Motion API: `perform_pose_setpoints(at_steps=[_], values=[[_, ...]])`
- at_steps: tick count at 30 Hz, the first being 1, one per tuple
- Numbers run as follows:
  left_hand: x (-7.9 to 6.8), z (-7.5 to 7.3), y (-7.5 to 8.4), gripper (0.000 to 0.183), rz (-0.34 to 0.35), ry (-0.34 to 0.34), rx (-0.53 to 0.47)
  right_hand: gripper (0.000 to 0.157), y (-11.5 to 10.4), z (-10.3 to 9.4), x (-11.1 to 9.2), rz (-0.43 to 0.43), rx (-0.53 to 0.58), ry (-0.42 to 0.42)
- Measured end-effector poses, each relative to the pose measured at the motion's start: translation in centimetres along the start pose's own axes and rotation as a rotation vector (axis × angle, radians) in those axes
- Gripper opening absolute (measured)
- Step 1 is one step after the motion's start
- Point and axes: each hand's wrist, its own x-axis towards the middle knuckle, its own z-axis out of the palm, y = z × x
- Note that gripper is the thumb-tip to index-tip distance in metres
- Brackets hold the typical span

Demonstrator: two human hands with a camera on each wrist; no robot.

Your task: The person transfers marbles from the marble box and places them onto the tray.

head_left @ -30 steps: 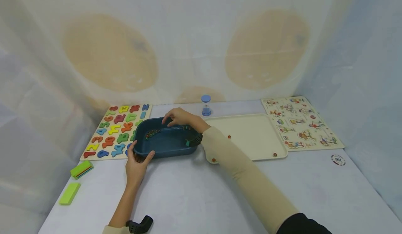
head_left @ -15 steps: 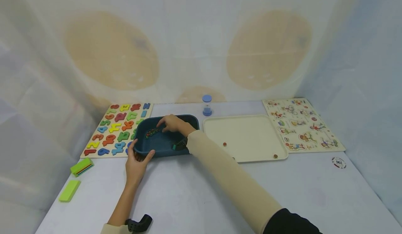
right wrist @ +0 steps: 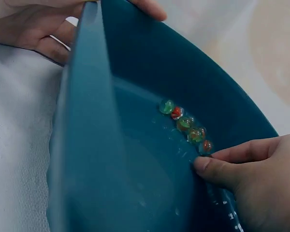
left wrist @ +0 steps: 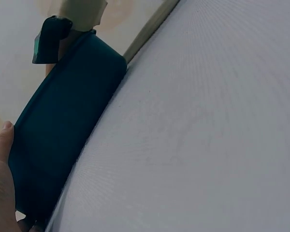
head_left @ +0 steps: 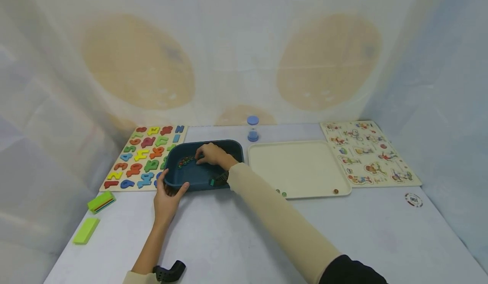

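A dark teal basin [head_left: 206, 186] stands left of centre on the white table. My left hand [head_left: 166, 201] grips its near left corner, thumb on the outside of the near wall. Inside the basin my right hand [head_left: 213, 154] reaches down, thumb and index finger pinched together. In the right wrist view their fingertips meet right at the end marble [right wrist: 206, 146] of a short row. Several clear glass marbles [right wrist: 185, 123] with green, red and orange swirls line the basin's far side. A cream tray [head_left: 297, 161] lies right of the basin, with a few marbles [head_left: 335, 191] along its near edge.
A letter puzzle board [head_left: 124, 147] lies at the left, partly behind the basin. At the right is a picture puzzle board [head_left: 370, 154], with a round chip [head_left: 413, 200] nearer me. A small blue-capped bottle [head_left: 253, 129] stands at the back. Two green blocks [head_left: 86, 231] sit far left.
My right hand has come down from the basin's far rim to the marbles, then shifted slightly right. A marble on the tray has rolled toward the near edge. My left hand keeps its grip.
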Motion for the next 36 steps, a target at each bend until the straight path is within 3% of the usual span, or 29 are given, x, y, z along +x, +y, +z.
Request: perform_pose_setpoints(at_steps=[6,11,16,20,24,26,29,36], values=[[0.0,0.0,0.1,0.080,-0.007,0.002,0.018,0.022,0.3,-1.9,-1.4,-0.096,0.032,0.054],[0.0,0.2,0.1,0.079,-0.006,0.007,0.022,0.022,3.5,-5.6,-6.1,-0.153,0.109,0.187],[0.1,0.3,0.2,0.079,0.001,-0.007,0.014,0.019,10.2,-7.2,-13.5,-0.069,0.116,0.277],[0.0,0.1,0.2,0.078,-0.004,0.004,0.011,0.020,15.3,-6.3,-19.0,0.041,0.136,0.297],[0.0,-0.2,0.1,0.078,-0.014,0.010,0.018,0.021,18.0,-5.1,-21.8,0.141,0.159,0.305],[0.1,-0.2,0.1,0.078,-0.014,0.010,0.017,0.024,18.2,-4.8,-22.0,0.182,0.170,0.303],[0.1,-0.2,0.0,0.078,-0.016,0.010,0.017,0.033,17.3,-4.9,-20.8,0.160,0.169,0.321],[0.0,0.1,0.0,0.078,-0.022,0.005,0.030,0.032,9.7,-6.3,-13.7,-0.084,0.181,0.357]])
